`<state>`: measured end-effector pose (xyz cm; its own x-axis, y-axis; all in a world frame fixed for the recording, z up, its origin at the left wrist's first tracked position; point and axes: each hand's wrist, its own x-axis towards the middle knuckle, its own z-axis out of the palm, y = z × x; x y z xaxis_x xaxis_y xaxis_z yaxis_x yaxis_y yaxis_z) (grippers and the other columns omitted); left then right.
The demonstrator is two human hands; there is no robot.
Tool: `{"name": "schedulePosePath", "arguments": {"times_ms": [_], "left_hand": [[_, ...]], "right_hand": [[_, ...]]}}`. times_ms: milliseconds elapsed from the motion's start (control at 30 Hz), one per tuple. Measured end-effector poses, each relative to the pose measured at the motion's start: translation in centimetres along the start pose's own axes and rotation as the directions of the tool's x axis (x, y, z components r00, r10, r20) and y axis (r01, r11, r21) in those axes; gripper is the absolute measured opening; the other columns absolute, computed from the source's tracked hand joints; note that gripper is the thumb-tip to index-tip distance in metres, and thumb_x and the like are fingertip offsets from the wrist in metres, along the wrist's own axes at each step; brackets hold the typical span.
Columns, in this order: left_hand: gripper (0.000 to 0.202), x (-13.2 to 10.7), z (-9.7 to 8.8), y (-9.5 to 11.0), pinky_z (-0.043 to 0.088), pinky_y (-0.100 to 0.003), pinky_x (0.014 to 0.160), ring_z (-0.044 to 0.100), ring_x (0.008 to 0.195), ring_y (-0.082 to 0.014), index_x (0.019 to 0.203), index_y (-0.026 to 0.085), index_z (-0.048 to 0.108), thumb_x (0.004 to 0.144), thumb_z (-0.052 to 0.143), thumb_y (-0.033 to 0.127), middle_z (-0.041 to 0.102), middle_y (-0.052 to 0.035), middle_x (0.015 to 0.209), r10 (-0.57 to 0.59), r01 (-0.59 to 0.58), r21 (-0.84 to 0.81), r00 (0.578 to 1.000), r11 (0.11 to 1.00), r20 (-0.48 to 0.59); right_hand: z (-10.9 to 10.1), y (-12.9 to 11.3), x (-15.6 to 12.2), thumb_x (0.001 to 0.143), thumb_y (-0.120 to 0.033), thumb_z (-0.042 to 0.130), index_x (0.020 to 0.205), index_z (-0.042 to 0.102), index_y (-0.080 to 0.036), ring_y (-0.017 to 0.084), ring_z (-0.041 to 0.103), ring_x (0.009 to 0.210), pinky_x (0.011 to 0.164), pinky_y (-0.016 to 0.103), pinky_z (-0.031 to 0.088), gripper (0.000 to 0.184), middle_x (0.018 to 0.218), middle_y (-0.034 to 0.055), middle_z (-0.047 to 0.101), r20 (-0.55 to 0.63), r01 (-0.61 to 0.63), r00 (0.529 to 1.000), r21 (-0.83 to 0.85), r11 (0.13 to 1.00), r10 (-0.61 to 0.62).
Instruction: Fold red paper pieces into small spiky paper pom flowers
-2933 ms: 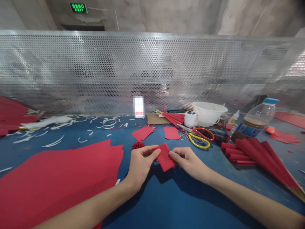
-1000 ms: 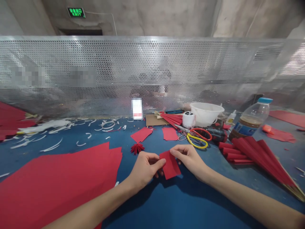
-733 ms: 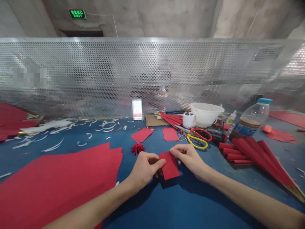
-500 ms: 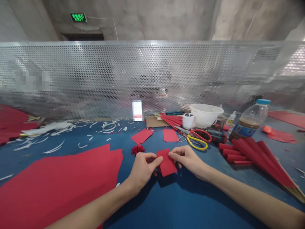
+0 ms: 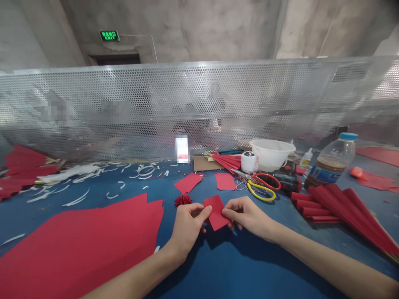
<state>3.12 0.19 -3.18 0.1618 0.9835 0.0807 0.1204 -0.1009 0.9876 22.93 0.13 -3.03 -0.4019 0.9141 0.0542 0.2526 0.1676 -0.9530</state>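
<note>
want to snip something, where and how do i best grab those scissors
Probably by the handle loops, from the near right: the scissors lie with their red and yellow loops toward that side and the blades pointing away to the far left.

Green EXIT sign (image 5: 109, 35) on the concrete wall (image 5: 202, 31)
Lit letters read EXIT beneath the Chinese characters 安全出口; lettering on the blue label (image 5: 324, 173) of the plastic bottle (image 5: 339, 150) is too small to make out, and the bright upright panel (image 5: 182, 148) is pixelated.
</note>
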Motion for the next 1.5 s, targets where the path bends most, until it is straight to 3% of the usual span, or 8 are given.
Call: {"name": "schedulePosePath", "arguments": {"times_ms": [133, 433, 667, 800, 1133, 1200, 1267, 1500], "left_hand": [[0.036, 0.1, 0.0, -0.2, 0.043, -0.019, 0.042, 0.051, 0.048, -0.0114, 0.07, 0.011, 0.071, 0.078, 0.068, 0.046, 0.068, -0.0052, 0.064, 0.0, 0.0, -0.025, 1.0, 1.0, -0.02], [0.037, 0.3, -0.3, -0.4, 0.042, -0.019, 0.044, 0.051, 0.049, -0.011, 0.07, 0.012, 0.072, 0.083, 0.064, 0.046, 0.067, -0.0047, 0.064, 0.023, -0.021, -0.046, 0.999, 0.999, 0.03], [0.036, 0.1, -0.4, 0.2, 0.04, -0.019, 0.043, 0.047, 0.043, -0.0084, 0.068, 0.013, 0.071, 0.08, 0.067, 0.047, 0.062, -0.0015, 0.06, 0.031, -0.031, -0.027, 0.999, 0.999, -0.011], [0.037, 0.2, -0.4, 0.3, 0.042, -0.02, 0.043, 0.046, 0.044, -0.0091, 0.07, 0.012, 0.072, 0.078, 0.068, 0.049, 0.063, -0.0021, 0.062, 0.009, -0.007, -0.056, 0.999, 0.998, 0.037], [0.032, 0.1, -0.3, 0.2, 0.036, -0.019, 0.042, 0.046, 0.04, -0.0072, 0.071, 0.013, 0.072, 0.078, 0.068, 0.045, 0.059, 0.0007, 0.059, 0.035, -0.034, 0.026, 0.998, 0.999, -0.047], [0.032, 0.0, -0.2, 0.3, 0.036, -0.019, 0.041, 0.045, 0.041, -0.0078, 0.071, 0.013, 0.073, 0.078, 0.068, 0.044, 0.06, 0.0, 0.058, 0.036, -0.036, 0.038, 0.999, 0.999, -0.003], [0.032, -0.2, -0.1, 0.5, 0.037, -0.019, 0.041, 0.044, 0.043, -0.0083, 0.072, 0.012, 0.074, 0.079, 0.067, 0.043, 0.061, -0.001, 0.059, 0.031, -0.036, 0.058, 0.996, 0.998, 0.088], [0.033, -0.5, 0.0, 0.7, 0.039, -0.018, 0.043, 0.045, 0.046, -0.009, 0.072, 0.012, 0.072, 0.081, 0.065, 0.043, 0.06, -0.001, 0.06, 0.011, -0.029, 0.095, 0.984, 0.995, 0.179]], "right_hand": [[0.1, 0.1, 0.1, 0.09, -0.049, 0.057, 0.075, 0.062, -0.013, 0.011, 0.052, 0.053, 0.051, 0.022, 0.039, 0.039, 0.061, 0.0021, 0.062, -0.002, 0.029, 1.0, 0.014, 0.999, -0.029], [0.1, 0.2, -0.1, 0.091, -0.052, 0.054, 0.073, 0.054, -0.016, 0.01, 0.043, 0.048, 0.048, 0.022, 0.03, 0.041, 0.054, -0.0041, 0.049, -0.039, 0.053, 0.998, -0.014, 0.999, -0.053], [0.1, 0.6, 0.1, 0.09, -0.053, 0.056, 0.065, 0.046, -0.016, 0.008, 0.027, 0.054, 0.05, 0.024, 0.02, 0.046, 0.057, -0.0069, 0.034, -0.059, 0.113, 0.991, -0.052, 0.992, -0.116], [0.3, 0.6, 0.1, 0.089, -0.055, 0.055, 0.067, 0.048, -0.016, 0.009, 0.028, 0.056, 0.051, 0.024, 0.021, 0.046, 0.059, -0.0065, 0.036, -0.087, 0.138, 0.986, -0.018, 0.99, -0.139], [0.5, 0.0, -0.1, 0.086, -0.057, 0.059, 0.068, 0.053, -0.015, 0.009, 0.033, 0.053, 0.049, 0.023, 0.024, 0.046, 0.056, -0.0057, 0.04, -0.091, 0.089, 0.991, -0.057, 0.994, -0.094], [0.6, -0.3, -0.3, 0.089, -0.054, 0.058, 0.086, 0.059, -0.015, 0.01, 0.042, 0.057, 0.054, 0.023, 0.031, 0.039, 0.064, -0.0037, 0.048, -0.088, 0.122, 0.989, 0.0, 0.993, -0.121], [0.6, -0.3, -0.3, 0.09, -0.054, 0.056, 0.089, 0.059, -0.015, 0.011, 0.045, 0.061, 0.057, 0.023, 0.034, 0.039, 0.068, -0.0022, 0.052, -0.067, 0.152, 0.987, 0.063, 0.986, -0.148], [0.2, 0.3, 0.1, 0.085, -0.056, 0.06, 0.067, 0.053, -0.016, 0.008, 0.036, 0.052, 0.05, 0.022, 0.028, 0.045, 0.059, -0.0047, 0.045, -0.106, 0.102, 0.99, 0.101, 0.99, -0.092]]}}
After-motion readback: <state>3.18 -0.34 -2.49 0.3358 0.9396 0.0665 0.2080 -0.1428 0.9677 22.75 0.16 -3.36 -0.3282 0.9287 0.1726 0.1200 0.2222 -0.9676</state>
